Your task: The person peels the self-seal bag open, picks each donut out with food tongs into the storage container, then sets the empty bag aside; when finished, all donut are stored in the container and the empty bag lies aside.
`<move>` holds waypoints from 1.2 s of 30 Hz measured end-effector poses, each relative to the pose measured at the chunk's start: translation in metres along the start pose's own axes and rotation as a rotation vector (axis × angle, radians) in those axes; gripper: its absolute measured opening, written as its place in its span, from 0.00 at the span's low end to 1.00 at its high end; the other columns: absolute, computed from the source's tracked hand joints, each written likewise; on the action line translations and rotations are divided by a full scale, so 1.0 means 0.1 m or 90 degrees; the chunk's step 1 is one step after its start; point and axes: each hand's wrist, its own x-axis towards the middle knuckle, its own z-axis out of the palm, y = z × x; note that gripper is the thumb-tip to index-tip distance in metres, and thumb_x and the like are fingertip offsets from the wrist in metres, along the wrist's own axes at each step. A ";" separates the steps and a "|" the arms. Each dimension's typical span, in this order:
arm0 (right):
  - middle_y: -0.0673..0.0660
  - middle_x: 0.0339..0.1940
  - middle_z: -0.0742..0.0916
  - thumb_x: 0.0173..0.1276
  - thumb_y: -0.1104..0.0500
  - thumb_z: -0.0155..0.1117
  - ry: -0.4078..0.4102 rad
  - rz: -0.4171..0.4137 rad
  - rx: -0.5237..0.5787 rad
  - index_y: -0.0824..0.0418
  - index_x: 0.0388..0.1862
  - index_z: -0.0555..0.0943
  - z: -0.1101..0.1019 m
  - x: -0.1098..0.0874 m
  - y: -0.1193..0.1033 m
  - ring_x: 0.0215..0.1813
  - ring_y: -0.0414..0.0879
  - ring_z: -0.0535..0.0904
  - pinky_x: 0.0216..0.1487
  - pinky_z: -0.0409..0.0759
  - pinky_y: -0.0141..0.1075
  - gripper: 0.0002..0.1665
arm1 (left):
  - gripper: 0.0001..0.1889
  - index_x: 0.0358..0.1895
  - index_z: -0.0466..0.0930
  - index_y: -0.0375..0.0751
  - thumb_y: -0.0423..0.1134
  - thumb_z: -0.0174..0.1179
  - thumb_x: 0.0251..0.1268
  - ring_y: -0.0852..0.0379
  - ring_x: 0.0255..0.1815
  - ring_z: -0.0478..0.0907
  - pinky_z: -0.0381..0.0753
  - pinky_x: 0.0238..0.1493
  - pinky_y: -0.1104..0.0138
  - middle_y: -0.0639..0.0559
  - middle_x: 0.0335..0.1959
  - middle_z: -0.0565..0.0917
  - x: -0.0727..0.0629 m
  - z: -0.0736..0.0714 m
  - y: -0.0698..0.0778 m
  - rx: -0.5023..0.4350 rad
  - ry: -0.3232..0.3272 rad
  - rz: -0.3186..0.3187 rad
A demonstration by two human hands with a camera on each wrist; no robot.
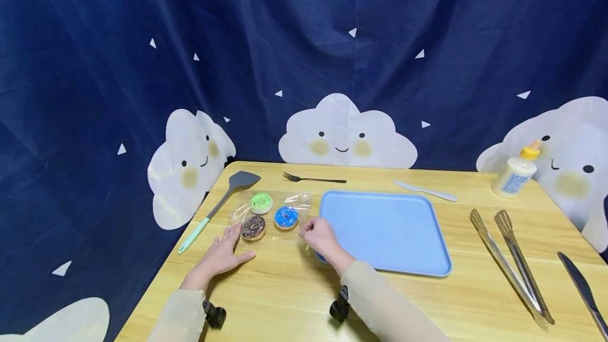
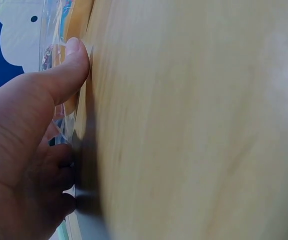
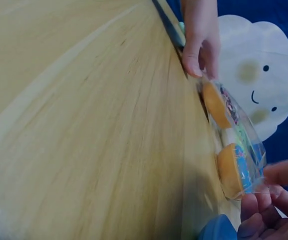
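Note:
A clear plastic bag [image 1: 304,200] lies on the table with three doughnuts in it: a green-topped doughnut [image 1: 261,203], a chocolate doughnut with sprinkles [image 1: 254,228] and a blue-topped doughnut [image 1: 286,218]. My right hand [image 1: 325,239] pinches the bag's right edge between thumb and fingers; the right wrist view shows the film [image 3: 258,187] at the fingertips. At the bag's left end, my left hand [image 1: 219,258] rests beside the chocolate doughnut, fingers extended and thumb spread. The left wrist view shows the left thumb [image 2: 68,70] close to the bag, its fingertips partly hidden.
Right of the bag lies a blue tray [image 1: 385,231], partly under my right forearm. Around these are a spatula [image 1: 222,203], a black fork [image 1: 315,179], a pale knife [image 1: 425,191], metal tongs [image 1: 515,268], a glue bottle [image 1: 515,174] and a dark knife [image 1: 583,289].

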 end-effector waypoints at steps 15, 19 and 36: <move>0.52 0.17 0.73 0.54 0.70 0.54 0.080 0.041 0.071 0.62 0.18 0.71 -0.10 0.01 0.14 0.23 0.45 0.70 0.29 0.70 0.35 0.08 | 0.53 0.72 0.44 0.34 0.70 0.50 0.56 0.34 0.70 0.42 0.42 0.63 0.38 0.32 0.71 0.48 0.05 -0.03 -0.02 0.021 -0.009 -0.026; 0.54 0.20 0.77 0.53 0.69 0.53 0.054 0.094 0.167 0.65 0.22 0.74 -0.12 0.01 0.16 0.20 0.44 0.72 0.22 0.71 0.34 0.04 | 0.51 0.72 0.44 0.33 0.69 0.49 0.57 0.33 0.70 0.43 0.42 0.62 0.36 0.30 0.70 0.49 0.03 -0.05 -0.03 0.012 -0.010 -0.038; 0.48 0.09 0.63 0.61 0.65 0.61 0.018 0.096 0.015 0.55 0.10 0.60 0.00 0.26 -0.08 0.14 0.41 0.57 0.22 0.65 0.33 0.26 | 0.50 0.73 0.44 0.36 0.70 0.47 0.59 0.35 0.71 0.42 0.41 0.63 0.37 0.32 0.71 0.49 0.07 0.01 0.01 0.015 -0.010 -0.040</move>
